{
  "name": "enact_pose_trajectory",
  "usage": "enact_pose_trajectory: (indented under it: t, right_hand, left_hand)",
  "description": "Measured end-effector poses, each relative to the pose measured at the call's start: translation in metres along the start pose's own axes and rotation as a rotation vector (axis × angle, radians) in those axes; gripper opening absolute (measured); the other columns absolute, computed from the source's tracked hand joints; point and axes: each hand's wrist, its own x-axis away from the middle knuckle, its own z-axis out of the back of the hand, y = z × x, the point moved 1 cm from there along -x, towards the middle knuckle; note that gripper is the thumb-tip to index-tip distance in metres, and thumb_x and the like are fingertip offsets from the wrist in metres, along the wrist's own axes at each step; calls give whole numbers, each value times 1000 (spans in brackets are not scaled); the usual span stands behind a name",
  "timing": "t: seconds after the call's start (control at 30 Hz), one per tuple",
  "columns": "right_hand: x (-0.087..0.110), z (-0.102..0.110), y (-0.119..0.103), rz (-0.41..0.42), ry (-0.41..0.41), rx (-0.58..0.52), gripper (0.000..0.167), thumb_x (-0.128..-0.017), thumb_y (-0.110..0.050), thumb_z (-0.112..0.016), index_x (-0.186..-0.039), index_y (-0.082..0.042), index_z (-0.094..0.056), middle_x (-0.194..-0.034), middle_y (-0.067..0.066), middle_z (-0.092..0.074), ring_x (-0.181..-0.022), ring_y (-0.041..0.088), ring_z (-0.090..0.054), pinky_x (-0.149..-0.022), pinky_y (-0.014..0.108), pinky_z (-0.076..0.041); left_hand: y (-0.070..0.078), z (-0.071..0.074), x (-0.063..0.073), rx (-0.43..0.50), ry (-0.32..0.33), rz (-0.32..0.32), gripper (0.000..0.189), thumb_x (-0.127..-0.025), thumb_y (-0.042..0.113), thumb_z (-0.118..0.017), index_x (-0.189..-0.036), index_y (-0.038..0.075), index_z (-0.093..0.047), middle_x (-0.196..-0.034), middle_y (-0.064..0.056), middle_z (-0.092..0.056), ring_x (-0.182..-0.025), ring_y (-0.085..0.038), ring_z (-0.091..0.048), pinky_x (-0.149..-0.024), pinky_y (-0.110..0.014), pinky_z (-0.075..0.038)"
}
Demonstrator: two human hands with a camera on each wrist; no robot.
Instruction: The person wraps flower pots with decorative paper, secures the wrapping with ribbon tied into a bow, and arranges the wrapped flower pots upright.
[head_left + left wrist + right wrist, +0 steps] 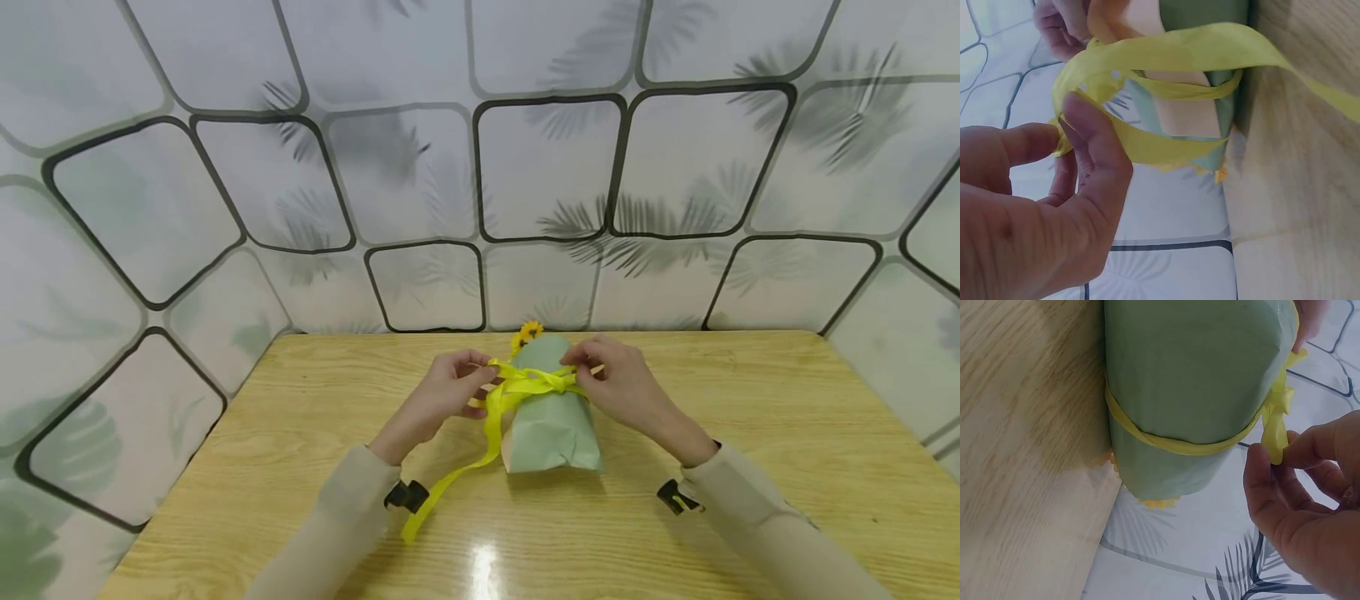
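Note:
A bundle wrapped in pale green paper lies on the table, with small yellow sunflowers showing at its far end. Around its middle runs a bright yellow ribbon, knotted on top with loops. My left hand pinches a ribbon loop between thumb and fingertip, seen closely in the left wrist view. On the other side my right hand pinches a shorter ribbon loop near the knot. One long ribbon tail hangs down onto the table on the left.
The light wooden table spreads around the bundle on all sides. Behind and beside it stands a pale wall covering with dark rounded outlines and leaf prints. Both sleeves carry a black strap device at the wrist.

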Motion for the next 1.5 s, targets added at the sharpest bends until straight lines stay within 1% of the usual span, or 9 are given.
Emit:
enact_pose_trajectory:
  t: [0.2, 0.47, 0.63, 0.8, 0.87, 1.0, 1.13, 1.27, 1.5]
  right_hand:
    - [1, 1, 0, -39, -13, -35, 19, -94, 4, -62, -101, -5, -76, -100, 9, -75, -89, 24, -72, -74, 33, -63]
    - [1, 1, 0, -71, -20, -47, 15, -94, 2, -66, -99, -6, -78, -101, 10, -73, -92, 26, -72, -76, 35, -63]
    - [2, -1, 0, -79, -15, -54, 15, -93, 2, -66, -99, -6, -78, -99, 10, -72, -92, 26, -72, -76, 35, -64]
    - [1, -2, 1, -94, -6, -61, 15, -94, 1, -66, -104, -3, -77, -103, 13, -74, -94, 28, -72, -79, 37, -64]
    - [1, -2, 1, -98, -6, -62, 16, -94, 0, -66, -107, -1, -76, -106, 14, -75, -96, 30, -73, -79, 38, -63]
    - [2, -1, 3, -76, -4, -30, 18, -94, 1, -65, -107, -1, -77, -105, 14, -77, -94, 29, -74, -78, 38, -63]
    - [4, 0, 6, -37, -11, 2, 18, -93, 3, -65, -101, -4, -79, -99, 11, -78, -86, 24, -75, -72, 32, -63]
    - [8, 2, 9, -4, -22, 19, 19, -91, 5, -65, -99, -6, -79, -95, 9, -78, -77, 19, -73, -66, 25, -59]
    - [11, 3, 13, 9, -25, 22, 19, -92, 4, -65, -99, -7, -79, -95, 8, -78, -79, 18, -72, -66, 23, -59]
  left_hand:
    - [13, 0, 1, 11, -4, 5, 21, -105, 23, -59, -120, 9, -63, -119, -11, -73, -88, -22, -66, -71, -32, -60]
    - [20, -2, 2, 63, -13, 5, 21, -106, 21, -58, -122, 7, -60, -132, -19, -67, -99, -21, -72, -71, -33, -62]
    - [23, -8, 0, 208, -14, -3, 24, -106, 14, -56, -126, 2, -58, -131, -15, -65, -113, -26, -69, -74, -32, -64]
    - [25, -20, 2, 387, -49, 20, 25, -107, 12, -53, -130, 1, -53, -134, -16, -60, -112, -22, -66, -73, -26, -63]
    - [25, -25, 5, 416, -65, 40, 26, -108, 13, -52, -131, 2, -52, -136, -17, -59, -111, -20, -66, -72, -24, -62]
    - [19, -27, 7, 368, -56, 29, 29, -108, 16, -52, -132, 1, -53, -136, -19, -58, -108, -21, -67, -76, -30, -64]
    - [6, -16, 5, 240, -8, 12, 25, -107, 18, -55, -125, 0, -59, -127, -18, -63, -104, -27, -72, -82, -43, -64]
    - [-6, -5, 7, 95, 16, 50, 24, -106, 21, -57, -118, 2, -62, -114, -12, -71, -97, -24, -74, -73, -39, -64]
    - [-20, 3, 14, 55, -78, 114, 33, -106, 23, -55, -124, -5, -57, -103, -13, -74, -82, -17, -73, -72, -38, -65]
